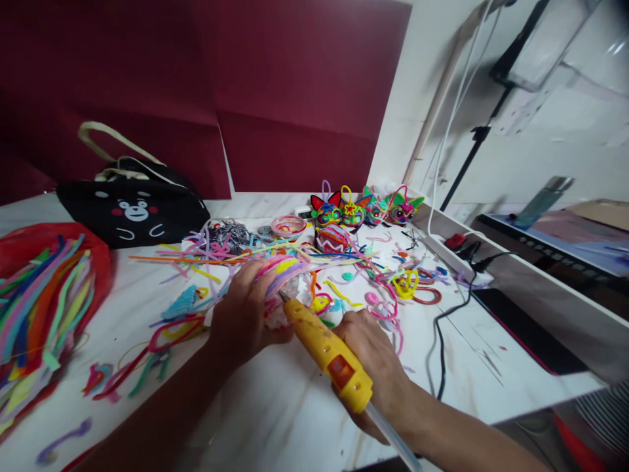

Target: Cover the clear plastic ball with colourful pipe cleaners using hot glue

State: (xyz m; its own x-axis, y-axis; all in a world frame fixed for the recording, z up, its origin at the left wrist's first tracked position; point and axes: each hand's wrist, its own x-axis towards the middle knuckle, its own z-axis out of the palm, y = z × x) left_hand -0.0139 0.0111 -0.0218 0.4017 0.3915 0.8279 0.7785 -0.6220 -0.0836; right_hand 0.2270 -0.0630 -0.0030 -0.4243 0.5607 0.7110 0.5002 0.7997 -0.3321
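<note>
My right hand (376, 367) grips a yellow hot glue gun (322, 344), with a clear glue stick (393, 436) poking out of its back end. The gun's metal nozzle points up and left, at or very near a rounded craft piece (280, 278) striped with pink, yellow and purple pipe cleaners. Wrapped around the left side of that piece are the fingers of my left hand (243, 311). Part of the piece looks clear and uncovered. Whether the nozzle touches it I cannot tell. Loose pipe cleaners (344, 295) lie scattered just beyond both hands.
Several finished animal-face ornaments (351, 210) stand at the back. On the left are a red bag of pipe cleaners (101, 262) and a black tote bag (132, 210). A power strip (455, 252), black cable (439, 347) and dark phone-like slab (528, 331) lie along the right side.
</note>
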